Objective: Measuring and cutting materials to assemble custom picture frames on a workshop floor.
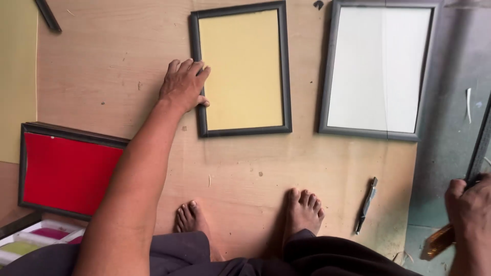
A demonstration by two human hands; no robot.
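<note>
Yellow backing fills the black picture frame [240, 69] that the left hand [185, 85] rests on: the palm lies flat and released on the plywood sheet [255, 163], fingers spread over the frame's left edge, thumb against its outer side, gripping nothing. At the lower right corner the right hand [468, 209] is clenched around a long dark strip [481, 143] that runs up along the picture's edge; a brownish-gold piece [437, 243] sticks out below the fist, though whether it belongs to the strip cannot be told. The yellow-backed frame lies flat near the top middle of the plywood. Just to its right, apart from it, lies a grey frame [376, 69] with a white inside. A small dark tool [365, 206] lies on the plywood near the person's feet [303, 210]. At the left, a dark frame with a red panel [66, 171] sits on the board, and below it a white tray [36, 239] shows pink and green compartments
</note>
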